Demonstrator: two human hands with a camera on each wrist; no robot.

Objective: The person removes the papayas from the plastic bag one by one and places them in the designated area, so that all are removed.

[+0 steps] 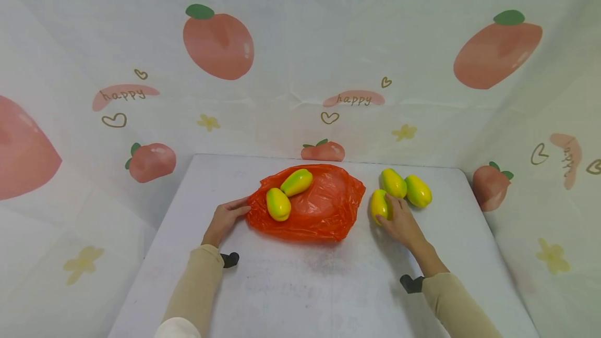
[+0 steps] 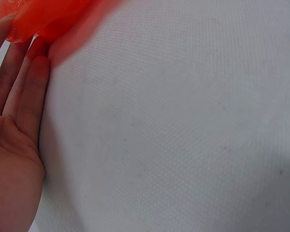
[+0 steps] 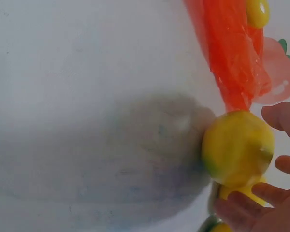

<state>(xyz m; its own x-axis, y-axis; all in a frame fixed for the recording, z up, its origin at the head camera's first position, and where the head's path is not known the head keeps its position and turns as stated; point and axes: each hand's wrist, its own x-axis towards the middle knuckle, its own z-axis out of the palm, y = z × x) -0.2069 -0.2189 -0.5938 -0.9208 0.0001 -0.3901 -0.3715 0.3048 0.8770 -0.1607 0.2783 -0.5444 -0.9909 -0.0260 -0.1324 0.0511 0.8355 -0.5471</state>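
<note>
A red plastic bag (image 1: 324, 213) lies spread on the table, with two yellow-green papayas (image 1: 279, 204) on its left part. At the bag's left edge is my left hand (image 1: 227, 219). The left wrist view shows the bag's thin film (image 2: 53, 24) between its thumb and its nearly straight fingers. To the right of the bag, my right hand (image 1: 399, 223) is around a papaya (image 1: 378, 206), thumb on the near side. In the right wrist view its fingers are spread beside that papaya (image 3: 238, 149), and firm contact cannot be made out.
Two more papayas, one upright-leaning (image 1: 393, 183) and one to its right (image 1: 419, 191), lie just beyond my right hand. The white table (image 1: 300, 286) ends at a patterned cloth backdrop (image 1: 281, 119), which also hangs on both sides.
</note>
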